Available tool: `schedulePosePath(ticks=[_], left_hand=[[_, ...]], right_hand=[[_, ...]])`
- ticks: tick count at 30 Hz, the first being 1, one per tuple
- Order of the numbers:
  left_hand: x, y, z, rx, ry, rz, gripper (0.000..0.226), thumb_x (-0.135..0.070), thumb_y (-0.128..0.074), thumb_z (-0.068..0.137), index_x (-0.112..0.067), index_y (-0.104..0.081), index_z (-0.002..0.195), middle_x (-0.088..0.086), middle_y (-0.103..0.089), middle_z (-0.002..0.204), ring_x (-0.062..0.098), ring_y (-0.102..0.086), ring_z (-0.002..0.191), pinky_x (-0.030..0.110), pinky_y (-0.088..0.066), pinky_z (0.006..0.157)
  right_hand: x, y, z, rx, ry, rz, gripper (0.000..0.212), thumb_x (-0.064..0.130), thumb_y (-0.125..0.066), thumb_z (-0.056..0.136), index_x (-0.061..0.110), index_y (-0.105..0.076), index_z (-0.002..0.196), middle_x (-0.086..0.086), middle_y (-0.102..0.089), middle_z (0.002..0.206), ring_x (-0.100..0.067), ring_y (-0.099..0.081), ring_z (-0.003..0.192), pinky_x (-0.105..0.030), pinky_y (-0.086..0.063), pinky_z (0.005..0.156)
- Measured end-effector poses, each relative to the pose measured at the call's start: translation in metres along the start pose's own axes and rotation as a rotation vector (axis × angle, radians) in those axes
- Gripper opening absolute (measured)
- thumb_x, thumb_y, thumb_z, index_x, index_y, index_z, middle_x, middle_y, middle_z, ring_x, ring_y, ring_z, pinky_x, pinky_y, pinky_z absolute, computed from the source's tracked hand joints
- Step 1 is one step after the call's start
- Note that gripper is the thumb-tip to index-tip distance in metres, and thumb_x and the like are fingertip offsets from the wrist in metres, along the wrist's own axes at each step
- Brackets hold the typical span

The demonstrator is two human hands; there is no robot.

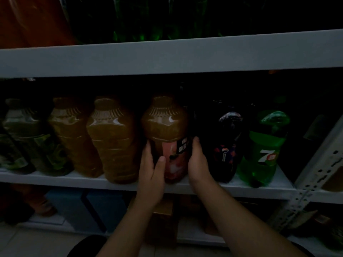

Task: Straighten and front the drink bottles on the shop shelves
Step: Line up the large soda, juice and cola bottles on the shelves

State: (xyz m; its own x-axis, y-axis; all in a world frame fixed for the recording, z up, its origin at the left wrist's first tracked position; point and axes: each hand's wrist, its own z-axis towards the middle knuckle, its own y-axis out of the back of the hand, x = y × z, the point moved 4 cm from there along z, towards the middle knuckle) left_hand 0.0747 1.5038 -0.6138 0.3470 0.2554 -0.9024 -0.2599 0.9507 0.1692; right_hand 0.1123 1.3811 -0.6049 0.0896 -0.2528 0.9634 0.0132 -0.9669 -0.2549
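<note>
A big brown juice bottle with a pink label (168, 138) stands upright near the front edge of the middle shelf (213, 189). My left hand (151, 169) grips its left side, thumb across the label. My right hand (198, 162) grips its right side, fingers curled behind it. To its left stand two more brown bottles (113, 140) (71, 134), label side turned away, and a greenish bottle (27, 134). Right of it stand a dark cola bottle (225, 145) and a green 7Up bottle (265, 147).
A grey shelf board (167, 56) runs overhead with green bottles (141, 19) and something orange (33, 19) on it. A perforated metal upright (315, 175) stands at the right. Boxes (163, 210) and blue packs (104, 206) fill the dim bottom shelf.
</note>
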Motion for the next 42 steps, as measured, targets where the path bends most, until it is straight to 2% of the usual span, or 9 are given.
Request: schedulePosePath(ticks=[4, 7, 11, 19, 26, 31, 35, 39, 42], left_hand=[[-0.007, 0.001, 0.008, 0.222, -0.069, -0.002, 0.072, -0.051, -0.050, 0.091, -0.038, -0.013, 0.151, -0.012, -0.035, 0.150, 0.007, -0.036, 0.137, 0.045, -0.038, 0.109], [-0.008, 0.005, 0.012, 0.258, -0.104, 0.116, 0.065, -0.049, -0.054, 0.092, -0.040, -0.022, 0.147, -0.016, -0.044, 0.141, 0.002, -0.044, 0.129, 0.033, -0.044, 0.102], [-0.009, 0.015, 0.010, 0.032, -0.112, 0.381, 0.054, -0.059, -0.055, 0.083, -0.037, -0.047, 0.132, -0.012, -0.057, 0.120, -0.001, -0.054, 0.108, 0.015, -0.044, 0.083], [0.004, 0.020, 0.022, 0.290, 0.053, -0.157, 0.052, -0.043, -0.055, 0.092, -0.058, -0.030, 0.136, -0.034, -0.053, 0.126, -0.007, -0.050, 0.119, 0.010, -0.047, 0.085], [0.013, 0.011, 0.026, 0.350, 0.135, -0.321, 0.053, -0.037, -0.053, 0.094, -0.049, -0.031, 0.141, -0.024, -0.052, 0.134, 0.001, -0.049, 0.126, 0.017, -0.046, 0.091], [0.004, 0.038, 0.007, 0.147, 0.011, 0.083, 0.038, -0.028, -0.060, 0.093, -0.052, -0.052, 0.121, -0.032, -0.062, 0.106, -0.012, -0.056, 0.104, 0.007, -0.045, 0.078], [0.003, 0.095, -0.018, -0.289, 0.050, 0.291, 0.024, -0.026, -0.064, 0.087, -0.049, -0.060, 0.089, -0.023, -0.065, 0.084, -0.007, -0.060, 0.080, 0.016, -0.044, 0.062], [-0.001, 0.118, -0.014, -0.523, 0.130, 0.209, 0.041, -0.031, -0.069, 0.080, -0.038, -0.049, 0.115, -0.009, -0.050, 0.113, -0.001, -0.054, 0.095, 0.022, -0.046, 0.076], [-0.003, 0.104, -0.002, -0.513, 0.180, 0.249, 0.081, -0.050, -0.074, 0.068, -0.032, -0.030, 0.135, -0.010, -0.034, 0.125, 0.016, -0.047, 0.118, 0.043, -0.045, 0.097]], right_hand=[[-0.002, 0.005, -0.015, -0.004, 0.142, -0.033, 0.037, 0.052, -0.026, 0.098, 0.045, -0.056, 0.117, 0.020, -0.066, 0.109, 0.004, -0.061, 0.099, -0.014, -0.050, 0.073], [-0.005, 0.009, -0.022, -0.049, 0.201, -0.070, 0.046, 0.057, -0.028, 0.096, 0.041, -0.043, 0.136, 0.008, -0.051, 0.134, -0.006, -0.051, 0.119, -0.034, -0.046, 0.097], [-0.005, 0.013, -0.017, -0.045, 0.231, -0.159, 0.027, 0.051, -0.036, 0.096, 0.057, -0.047, 0.120, 0.014, -0.054, 0.127, 0.009, -0.056, 0.104, -0.012, -0.049, 0.074], [-0.003, -0.004, -0.006, 0.038, 0.176, -0.144, 0.037, 0.042, -0.053, 0.088, 0.070, -0.044, 0.110, 0.029, -0.060, 0.109, 0.008, -0.061, 0.095, -0.014, -0.050, 0.067], [-0.007, -0.002, -0.015, -0.050, 0.311, -0.326, 0.071, 0.060, -0.052, 0.085, 0.045, -0.018, 0.146, 0.006, -0.034, 0.148, -0.013, -0.039, 0.131, -0.045, -0.040, 0.104], [-0.015, -0.003, -0.041, -0.232, 0.561, -0.524, 0.062, 0.044, -0.045, 0.091, 0.029, -0.024, 0.147, 0.004, -0.023, 0.152, 0.002, -0.024, 0.135, -0.006, -0.024, 0.102], [-0.020, -0.033, -0.070, -0.185, 0.947, -0.623, 0.034, 0.024, -0.047, 0.092, 0.016, -0.053, 0.124, 0.001, -0.048, 0.127, -0.003, -0.042, 0.122, -0.014, -0.034, 0.100], [-0.029, -0.087, -0.047, 0.237, 0.588, -0.577, 0.043, 0.020, -0.048, 0.093, 0.037, -0.039, 0.131, 0.023, -0.038, 0.131, 0.017, -0.033, 0.121, -0.008, -0.028, 0.101], [-0.029, -0.112, -0.027, 0.246, 0.389, -0.417, 0.049, 0.036, -0.051, 0.094, 0.048, -0.031, 0.137, 0.023, -0.031, 0.142, 0.015, -0.031, 0.124, -0.012, -0.032, 0.101]])
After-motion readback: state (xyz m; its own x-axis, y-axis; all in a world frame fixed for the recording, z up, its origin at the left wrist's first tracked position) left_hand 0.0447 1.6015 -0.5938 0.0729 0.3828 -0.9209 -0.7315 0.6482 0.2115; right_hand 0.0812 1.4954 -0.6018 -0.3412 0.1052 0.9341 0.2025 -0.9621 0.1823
